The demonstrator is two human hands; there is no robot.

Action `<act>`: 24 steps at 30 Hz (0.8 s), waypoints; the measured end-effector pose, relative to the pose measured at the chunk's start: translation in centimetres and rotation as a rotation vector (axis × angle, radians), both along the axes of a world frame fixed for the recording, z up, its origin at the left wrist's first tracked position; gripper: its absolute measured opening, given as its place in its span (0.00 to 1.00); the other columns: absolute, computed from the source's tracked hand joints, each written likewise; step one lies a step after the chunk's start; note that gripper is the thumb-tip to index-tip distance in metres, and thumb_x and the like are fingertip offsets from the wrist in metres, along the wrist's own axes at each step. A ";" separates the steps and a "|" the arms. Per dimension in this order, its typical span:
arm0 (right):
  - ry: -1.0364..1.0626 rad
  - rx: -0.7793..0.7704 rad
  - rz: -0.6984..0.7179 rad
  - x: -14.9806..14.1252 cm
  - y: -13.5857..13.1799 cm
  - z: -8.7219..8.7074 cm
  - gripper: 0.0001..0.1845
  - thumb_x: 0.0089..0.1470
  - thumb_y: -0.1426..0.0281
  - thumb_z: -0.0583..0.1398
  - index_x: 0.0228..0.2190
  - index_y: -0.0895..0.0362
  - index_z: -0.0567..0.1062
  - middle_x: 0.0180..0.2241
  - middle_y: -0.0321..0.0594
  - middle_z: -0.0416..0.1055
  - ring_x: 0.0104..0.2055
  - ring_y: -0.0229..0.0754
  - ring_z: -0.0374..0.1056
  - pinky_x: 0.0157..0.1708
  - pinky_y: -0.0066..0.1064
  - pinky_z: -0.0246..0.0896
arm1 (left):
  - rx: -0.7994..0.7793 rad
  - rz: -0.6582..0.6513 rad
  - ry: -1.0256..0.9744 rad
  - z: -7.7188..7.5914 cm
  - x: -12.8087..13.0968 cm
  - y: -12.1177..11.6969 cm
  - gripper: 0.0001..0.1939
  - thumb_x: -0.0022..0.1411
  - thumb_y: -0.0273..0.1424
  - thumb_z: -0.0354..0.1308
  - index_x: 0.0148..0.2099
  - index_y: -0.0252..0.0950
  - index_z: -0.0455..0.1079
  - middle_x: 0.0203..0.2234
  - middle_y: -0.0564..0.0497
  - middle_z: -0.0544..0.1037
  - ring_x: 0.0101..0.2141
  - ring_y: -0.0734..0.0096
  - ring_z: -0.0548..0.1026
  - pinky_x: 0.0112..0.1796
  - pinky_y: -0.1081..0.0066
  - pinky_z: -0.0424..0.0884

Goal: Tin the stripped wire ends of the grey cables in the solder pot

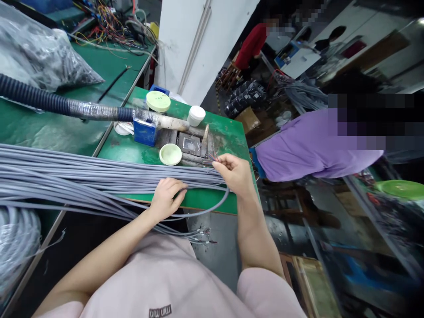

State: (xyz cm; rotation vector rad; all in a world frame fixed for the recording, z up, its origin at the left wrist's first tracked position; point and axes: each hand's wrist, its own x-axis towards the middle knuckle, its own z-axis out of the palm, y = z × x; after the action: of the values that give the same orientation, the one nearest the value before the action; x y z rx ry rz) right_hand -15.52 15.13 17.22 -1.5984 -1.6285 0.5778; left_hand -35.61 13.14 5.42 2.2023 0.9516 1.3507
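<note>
My right hand point(233, 172) is closed in a pinch on the end of a grey cable point(213, 206), with thin coloured wires point(212, 158) poking out past the fingertips. That cable bends back in a loop below the hand. Further left, my left hand point(167, 196) lies at the near side of a long bundle of grey cables point(109, 174), its thumb and forefinger closed around a cable there. Just beyond the right fingertips is a solder pot point(191, 144) with a shiny square surface. A stick-like handle point(205, 134) stands beside it.
A fume hose point(99, 110) ends above the pot near a blue box point(145, 131). A pale green bowl point(170, 154), a white tub point(196, 115) and a round lid point(158, 101) surround it. Stripped cable ends point(202, 234) hang at the bench edge. A person in purple point(298, 145) is at right.
</note>
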 end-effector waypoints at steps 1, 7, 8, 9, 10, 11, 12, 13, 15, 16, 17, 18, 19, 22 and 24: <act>-0.004 0.019 -0.004 -0.2 -1.0 0.1 0.10 0.49 0.65 0.60 0.23 0.58 0.70 0.18 0.30 0.58 0.20 0.31 0.52 0.20 0.25 0.46 | 0.003 0.001 0.006 0.0 0.0 0.0 0.06 0.65 0.28 0.54 0.42 0.36 0.71 0.35 0.48 0.79 0.37 0.68 0.73 0.37 0.66 0.63; -0.019 0.100 -0.014 -1.3 -4.6 -0.1 0.08 0.51 0.68 0.60 0.24 0.57 0.71 0.19 0.30 0.60 0.21 0.31 0.54 0.21 0.25 0.49 | 0.010 0.002 0.012 -0.1 0.0 0.0 0.06 0.64 0.28 0.55 0.42 0.36 0.71 0.35 0.49 0.79 0.37 0.67 0.73 0.37 0.66 0.63; 0.006 0.091 -0.015 -1.4 -4.9 -0.1 0.08 0.50 0.67 0.61 0.23 0.57 0.70 0.19 0.30 0.60 0.20 0.31 0.54 0.21 0.25 0.49 | 0.011 0.004 0.013 -0.2 0.0 -0.1 0.06 0.64 0.28 0.55 0.42 0.36 0.71 0.35 0.49 0.79 0.37 0.67 0.73 0.37 0.66 0.63; 0.038 0.074 -0.019 -1.4 -5.1 -0.2 0.08 0.50 0.67 0.61 0.23 0.57 0.70 0.18 0.30 0.60 0.19 0.31 0.54 0.20 0.25 0.49 | 0.013 0.005 0.014 -0.2 0.0 -0.1 0.06 0.64 0.28 0.55 0.42 0.36 0.71 0.35 0.49 0.79 0.37 0.67 0.73 0.37 0.66 0.63; 0.074 0.053 -0.027 -1.5 -5.3 -0.2 0.09 0.50 0.66 0.61 0.22 0.57 0.70 0.17 0.29 0.59 0.18 0.30 0.53 0.19 0.24 0.48 | 0.014 0.004 0.015 -0.2 0.0 -0.1 0.06 0.65 0.28 0.54 0.42 0.36 0.71 0.35 0.48 0.79 0.37 0.67 0.73 0.37 0.66 0.63; 0.109 0.030 -0.038 -1.6 -5.5 -0.3 0.09 0.49 0.66 0.61 0.22 0.57 0.70 0.16 0.29 0.58 0.17 0.30 0.52 0.18 0.24 0.47 | 0.015 0.002 0.015 -0.2 0.0 -0.1 0.06 0.65 0.28 0.54 0.42 0.36 0.72 0.35 0.48 0.79 0.37 0.67 0.73 0.37 0.66 0.63; 0.139 0.007 -0.050 -1.6 -5.6 -0.4 0.10 0.49 0.65 0.61 0.22 0.57 0.70 0.15 0.28 0.58 0.16 0.30 0.51 0.17 0.24 0.45 | 0.017 0.002 0.015 -0.2 0.0 -0.1 0.06 0.65 0.29 0.54 0.42 0.36 0.72 0.35 0.48 0.79 0.37 0.67 0.73 0.37 0.66 0.63; 0.162 -0.012 -0.060 -1.6 -5.8 -0.5 0.10 0.48 0.65 0.61 0.21 0.57 0.70 0.14 0.28 0.58 0.15 0.30 0.51 0.16 0.24 0.45 | 0.017 0.002 0.017 -0.2 0.0 -0.1 0.06 0.65 0.29 0.54 0.42 0.36 0.72 0.35 0.48 0.79 0.37 0.67 0.73 0.37 0.66 0.63; 0.199 -0.045 -0.067 -1.7 -6.2 -0.6 0.10 0.48 0.64 0.62 0.21 0.57 0.70 0.13 0.28 0.58 0.14 0.30 0.52 0.15 0.24 0.45 | 0.017 0.003 0.020 -0.2 0.0 -0.1 0.06 0.65 0.29 0.54 0.42 0.36 0.72 0.35 0.48 0.79 0.37 0.67 0.73 0.37 0.66 0.63; 0.215 -0.060 -0.064 -1.6 -6.3 -0.7 0.11 0.47 0.64 0.62 0.21 0.57 0.70 0.13 0.28 0.58 0.14 0.30 0.52 0.15 0.24 0.45 | 0.017 0.002 0.021 -0.2 0.0 -0.1 0.06 0.65 0.29 0.54 0.42 0.36 0.72 0.35 0.48 0.79 0.37 0.67 0.73 0.37 0.66 0.63; 0.230 -0.073 -0.059 -1.6 -6.5 -0.8 0.11 0.47 0.64 0.62 0.21 0.57 0.70 0.12 0.28 0.59 0.14 0.30 0.52 0.15 0.24 0.46 | 0.017 0.001 0.020 -0.2 0.0 -0.1 0.06 0.65 0.29 0.54 0.42 0.36 0.72 0.35 0.48 0.79 0.37 0.67 0.73 0.37 0.66 0.63; 0.245 -0.085 -0.053 -1.6 -6.6 -0.8 0.11 0.47 0.64 0.62 0.21 0.57 0.70 0.12 0.28 0.59 0.14 0.30 0.53 0.15 0.24 0.46 | 0.016 0.001 0.019 -0.2 0.0 -0.1 0.06 0.65 0.29 0.54 0.42 0.36 0.72 0.35 0.48 0.79 0.37 0.67 0.73 0.37 0.66 0.64; 0.262 -0.095 -0.047 -1.5 -6.7 -0.9 0.11 0.47 0.65 0.62 0.20 0.57 0.70 0.11 0.28 0.59 0.13 0.30 0.53 0.16 0.24 0.47 | 0.015 0.002 0.016 -0.3 0.0 -0.1 0.07 0.65 0.29 0.54 0.42 0.36 0.72 0.35 0.48 0.79 0.37 0.67 0.73 0.37 0.66 0.64; 0.317 -0.120 -0.027 -1.1 -6.8 -1.2 0.11 0.47 0.65 0.63 0.20 0.57 0.70 0.11 0.28 0.60 0.13 0.30 0.54 0.16 0.24 0.48 | 0.004 0.012 0.014 -0.3 0.0 -0.1 0.07 0.65 0.29 0.53 0.41 0.36 0.72 0.35 0.48 0.79 0.37 0.67 0.73 0.37 0.65 0.65; 0.362 -0.133 -0.005 -0.8 -6.6 -1.5 0.11 0.47 0.65 0.63 0.20 0.57 0.71 0.11 0.28 0.61 0.13 0.30 0.54 0.16 0.24 0.48 | -0.014 0.019 0.015 -0.3 0.1 -0.2 0.07 0.65 0.29 0.53 0.41 0.36 0.73 0.34 0.47 0.79 0.36 0.67 0.74 0.38 0.65 0.65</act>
State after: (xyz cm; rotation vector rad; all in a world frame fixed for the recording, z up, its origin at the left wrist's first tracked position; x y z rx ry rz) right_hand -16.28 8.49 15.70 -1.4870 -1.3381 0.9310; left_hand -35.50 12.98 5.12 2.2009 0.9862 1.3340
